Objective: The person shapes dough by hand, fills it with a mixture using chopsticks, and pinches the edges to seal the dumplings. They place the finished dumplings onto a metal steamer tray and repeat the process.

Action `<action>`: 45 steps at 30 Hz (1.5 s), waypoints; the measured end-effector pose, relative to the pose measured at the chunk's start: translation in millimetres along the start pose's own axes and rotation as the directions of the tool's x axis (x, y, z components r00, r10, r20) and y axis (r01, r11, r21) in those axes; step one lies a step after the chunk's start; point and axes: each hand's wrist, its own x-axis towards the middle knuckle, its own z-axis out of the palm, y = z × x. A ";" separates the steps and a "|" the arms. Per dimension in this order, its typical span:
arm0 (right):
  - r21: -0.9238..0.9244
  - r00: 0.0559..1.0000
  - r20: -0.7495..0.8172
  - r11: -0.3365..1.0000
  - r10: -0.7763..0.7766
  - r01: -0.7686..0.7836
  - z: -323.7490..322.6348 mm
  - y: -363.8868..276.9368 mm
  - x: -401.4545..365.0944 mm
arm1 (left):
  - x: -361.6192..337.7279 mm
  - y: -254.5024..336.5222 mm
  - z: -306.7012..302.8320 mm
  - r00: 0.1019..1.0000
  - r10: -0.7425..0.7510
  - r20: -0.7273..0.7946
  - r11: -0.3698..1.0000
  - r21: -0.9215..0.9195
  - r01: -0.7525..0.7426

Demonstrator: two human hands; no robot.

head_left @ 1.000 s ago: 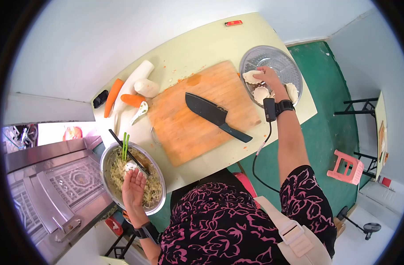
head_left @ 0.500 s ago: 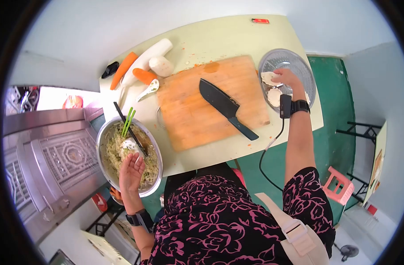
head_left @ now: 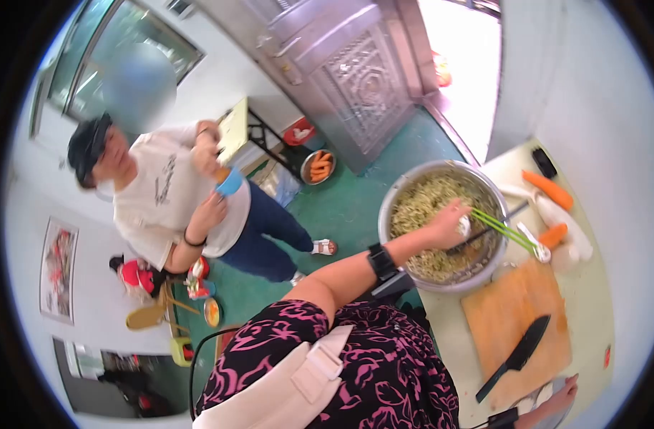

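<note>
My left hand (head_left: 445,227) is over a metal bowl (head_left: 388,222) of shredded greenish filling (head_left: 431,196). Its fingers curl beside a small white thing whose kind I cannot make out. Close to the fingertips, green chopsticks (head_left: 509,234) and dark chopsticks (head_left: 511,211) lean across the bowl's rim. At the lower right edge, my right hand (head_left: 564,395) is over a round metal tray (head_left: 567,413), its fingers stretched out. Pale dough pieces (head_left: 545,392) lie in the tray beside it.
A wooden cutting board (head_left: 495,307) carries a black cleaver (head_left: 520,350). Carrots (head_left: 549,189), white radishes (head_left: 574,229) and a white spoon (head_left: 540,250) lie beyond it. To the left stands another person (head_left: 177,186) holding a blue thing (head_left: 230,182). A bowl of carrots (head_left: 320,168) is on the floor.
The view has swung left, bringing the other person in and moving the tray to the lower edge. My right hand has shifted from the dough pieces toward the tray's far side. My left hand stays over the bowl.
</note>
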 end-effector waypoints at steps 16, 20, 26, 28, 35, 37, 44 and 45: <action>0.509 0.495 0.703 0.847 -0.511 0.151 203.9 -278.3 -198.9 | -51.8 -76.7 -121.9 0.897 0.057 0.439 0.666 -0.686 0.293; 0.469 0.424 0.716 0.832 -0.555 0.296 231.0 -322.3 -243.8 | -83.8 -148.2 -144.0 0.872 0.102 0.479 0.714 -0.645 0.270; 0.420 0.327 0.717 0.756 -0.615 0.502 266.2 -388.4 -308.0 | -144.2 -252.0 -176.9 0.902 -0.125 0.412 0.604 -0.690 0.399; 0.382 0.310 0.736 0.747 -0.602 0.545 278.5 -403.7 -328.3 | -168.0 -277.1 -191.7 0.865 -0.283 0.414 0.468 -0.728 0.501; 0.417 0.208 0.724 0.657 -0.658 0.628 319.8 -455.9 -396.4 | -226.8 -352.5 -245.5 0.732 -0.614 0.297 0.245 -0.809 0.534; 0.423 0.172 0.716 0.617 -0.677 0.664 328.7 -470.4 -418.8 | -241.9 -368.1 -261.5 0.734 -0.623 0.272 0.258 -0.814 0.520; 0.463 -0.041 0.800 0.571 -0.599 0.678 346.6 -496.7 -468.4 | -287.1 -399.1 -284.4 0.684 -0.696 0.218 0.205 -0.853 0.480; 0.454 -0.061 0.801 0.538 -0.595 0.710 350.4 -496.9 -469.8 | -294.6 -402.1 -279.1 0.671 -0.712 0.207 0.187 -0.865 0.466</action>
